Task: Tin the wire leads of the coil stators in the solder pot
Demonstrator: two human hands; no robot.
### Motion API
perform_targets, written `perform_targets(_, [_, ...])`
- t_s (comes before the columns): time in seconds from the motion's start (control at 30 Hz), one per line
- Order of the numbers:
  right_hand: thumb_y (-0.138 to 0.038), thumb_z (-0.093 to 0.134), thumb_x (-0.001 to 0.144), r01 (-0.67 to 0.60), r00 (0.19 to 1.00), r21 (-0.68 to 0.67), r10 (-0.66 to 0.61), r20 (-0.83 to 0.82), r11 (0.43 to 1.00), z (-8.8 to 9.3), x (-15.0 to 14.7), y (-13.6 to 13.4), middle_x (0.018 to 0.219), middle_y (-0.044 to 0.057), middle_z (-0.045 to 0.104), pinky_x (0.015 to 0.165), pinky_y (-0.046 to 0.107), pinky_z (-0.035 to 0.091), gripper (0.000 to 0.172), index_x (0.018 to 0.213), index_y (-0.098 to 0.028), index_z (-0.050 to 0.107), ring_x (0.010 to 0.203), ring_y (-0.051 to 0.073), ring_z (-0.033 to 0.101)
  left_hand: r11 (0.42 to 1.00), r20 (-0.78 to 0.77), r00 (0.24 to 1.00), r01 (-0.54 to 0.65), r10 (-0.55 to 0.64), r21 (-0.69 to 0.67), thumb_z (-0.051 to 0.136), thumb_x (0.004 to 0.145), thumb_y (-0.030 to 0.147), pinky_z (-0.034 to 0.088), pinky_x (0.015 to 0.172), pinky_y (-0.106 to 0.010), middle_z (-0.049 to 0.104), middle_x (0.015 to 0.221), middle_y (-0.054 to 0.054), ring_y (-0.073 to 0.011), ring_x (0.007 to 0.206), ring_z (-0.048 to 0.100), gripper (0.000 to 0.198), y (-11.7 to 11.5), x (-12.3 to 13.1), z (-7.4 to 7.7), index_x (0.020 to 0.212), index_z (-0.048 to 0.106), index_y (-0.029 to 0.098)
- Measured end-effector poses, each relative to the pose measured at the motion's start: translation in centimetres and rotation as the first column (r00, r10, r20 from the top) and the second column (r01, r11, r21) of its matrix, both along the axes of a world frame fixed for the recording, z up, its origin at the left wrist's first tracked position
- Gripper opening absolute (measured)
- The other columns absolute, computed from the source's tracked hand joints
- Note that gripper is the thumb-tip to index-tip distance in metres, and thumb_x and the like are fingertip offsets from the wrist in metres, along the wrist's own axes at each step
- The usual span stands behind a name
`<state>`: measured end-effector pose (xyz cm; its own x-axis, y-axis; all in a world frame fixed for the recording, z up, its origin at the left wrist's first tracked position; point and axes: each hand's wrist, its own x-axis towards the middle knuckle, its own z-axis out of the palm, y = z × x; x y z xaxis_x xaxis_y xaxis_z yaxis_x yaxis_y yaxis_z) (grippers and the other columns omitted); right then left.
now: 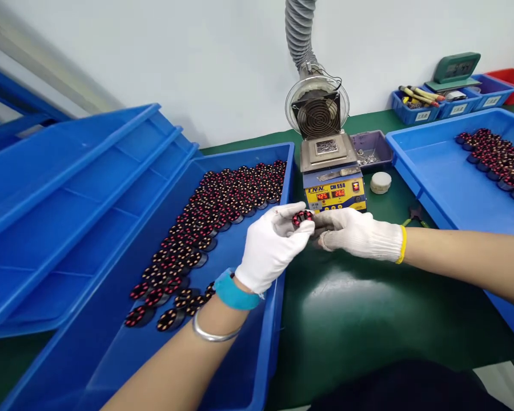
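Observation:
A small round motor stator point(302, 218), black with red windings, is held in front of the solder pot point(334, 185). My left hand point(274, 242), in a white glove, closes its thumb and fingers around it. From the right, my right hand point(360, 233), in a knitted glove with a yellow cuff, has its curled fingers at the stator's right edge; its fingertips are partly hidden. Red digits glow on the pot's yellow panel. Many similar stators point(240, 185) lie in rows in the blue tray point(278, 319) under my left forearm.
A fume fan point(320, 117) with a grey duct point(300, 31) stands behind the pot. Right of it are a purple bin point(379, 142), a round white tin point(381, 182) and pliers point(416, 216). Another blue tray point(437, 154) holds more stators. Stacked blue trays point(68, 205) lean at left.

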<state>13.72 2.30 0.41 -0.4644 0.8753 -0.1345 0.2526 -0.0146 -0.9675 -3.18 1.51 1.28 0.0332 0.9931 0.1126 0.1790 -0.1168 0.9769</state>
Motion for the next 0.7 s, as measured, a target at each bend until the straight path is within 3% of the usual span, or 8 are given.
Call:
perform_targets(0.13, [-0.019,0.062,0.071,0.036,0.999,0.056,-0.037,0.024,0.998,0.9,0.8,0.5,0.09,0.0,0.07,0.077,0.026,0.049,0.038,0.108,-0.023,0.069,0.083,0.016,0.063,0.963,-0.287,0.956,0.017,0.063,0.27,0.071,0.067,0.024,0.056,0.091,-0.037,0.071,0.108,-0.011,-0.0248,0.098,0.068,0.046,0.0,-0.5,-0.9,0.111,0.063,0.012])
perform_targets(0.3, [-0.029,0.065,0.076,0.174,0.981,0.127,-0.183,0.063,0.976,1.6,2.2,1.7,0.092,0.001,0.071,0.082,0.029,0.052,0.034,0.11,-0.025,0.069,0.086,0.018,0.065,0.9,-0.411,0.906,0.095,0.099,0.426,0.068,0.069,0.02,0.056,0.092,-0.036,0.071,0.109,-0.009,-0.0226,0.098,0.069,0.044,0.1,-0.9,-1.7,0.112,0.062,0.014])
perform_targets(0.5, [-0.023,0.067,0.075,0.079,0.991,0.07,-0.086,0.104,0.994,0.9,1.5,1.7,0.084,0.0,0.072,0.078,0.025,0.054,0.035,0.11,-0.021,0.068,0.079,0.015,0.067,0.781,-0.615,0.779,0.31,0.119,0.543,0.062,0.073,0.013,0.055,0.092,-0.031,0.069,0.113,-0.009,-0.0195,0.102,0.066,0.043,-0.6,-0.3,-1.4,0.116,0.06,0.012])
perform_targets(0.6, [-0.018,0.065,0.076,0.103,0.99,0.175,-0.117,0.076,0.979,0.7,1.0,1.2,0.092,0.001,0.072,0.08,0.026,0.055,0.036,0.111,-0.021,0.067,0.085,0.016,0.068,0.797,-0.623,0.77,0.288,0.137,0.531,0.06,0.076,0.014,0.055,0.091,-0.028,0.066,0.121,-0.01,-0.0191,0.107,0.064,0.045,-0.8,0.0,-1.3,0.121,0.058,0.012])
perform_targets(0.7, [-0.014,0.061,0.076,0.158,0.984,0.288,-0.174,0.033,0.945,0.8,0.7,0.6,0.102,0.003,0.071,0.083,0.027,0.055,0.039,0.114,-0.018,0.064,0.091,0.016,0.067,0.86,-0.622,0.767,0.202,0.158,0.468,0.06,0.077,0.018,0.056,0.086,-0.027,0.068,0.118,-0.008,-0.0178,0.097,0.068,0.045,-0.9,0.2,-1.3,0.122,0.059,0.015])
